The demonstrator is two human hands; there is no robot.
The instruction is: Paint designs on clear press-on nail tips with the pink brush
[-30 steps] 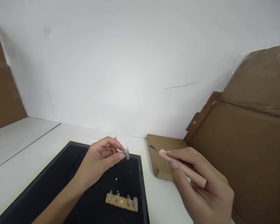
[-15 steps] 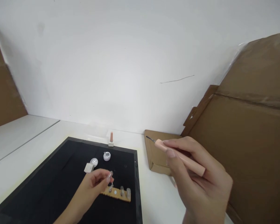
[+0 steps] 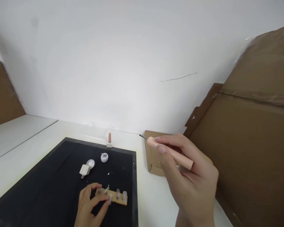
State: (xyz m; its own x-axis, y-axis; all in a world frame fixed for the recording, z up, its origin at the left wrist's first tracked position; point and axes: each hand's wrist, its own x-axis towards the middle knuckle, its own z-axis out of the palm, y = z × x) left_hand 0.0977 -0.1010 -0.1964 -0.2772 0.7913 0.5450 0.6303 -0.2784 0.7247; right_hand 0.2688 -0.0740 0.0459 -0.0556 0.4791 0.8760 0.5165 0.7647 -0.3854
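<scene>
A pale pink brush handle [image 3: 170, 153] with a thin dark bristle tip lies between the fingers of my right hand [image 3: 191, 176], raised over the right side of the table. My left hand [image 3: 92, 203] pinches a small clear nail tip [image 3: 111, 198] between thumb and finger at a yellowish strip [image 3: 116, 197]. Several other clear nail tips stand along this strip, two of them [image 3: 124, 196] near its right end. Another finger of my left hand touches the strip's left end.
On the black mat [image 3: 59, 170] are a white block [image 3: 84, 170], a round open tin [image 3: 91, 163] and a white round pot [image 3: 104, 157]. A pink-capped bottle [image 3: 109, 140] stands behind. Cardboard [image 3: 255, 142] rises at the right; a flat piece [image 3: 153, 160] lies near my right hand.
My left hand has come down to the strip with the clear nail tip. My right hand has shifted left with the brush. The view has turned slightly.
</scene>
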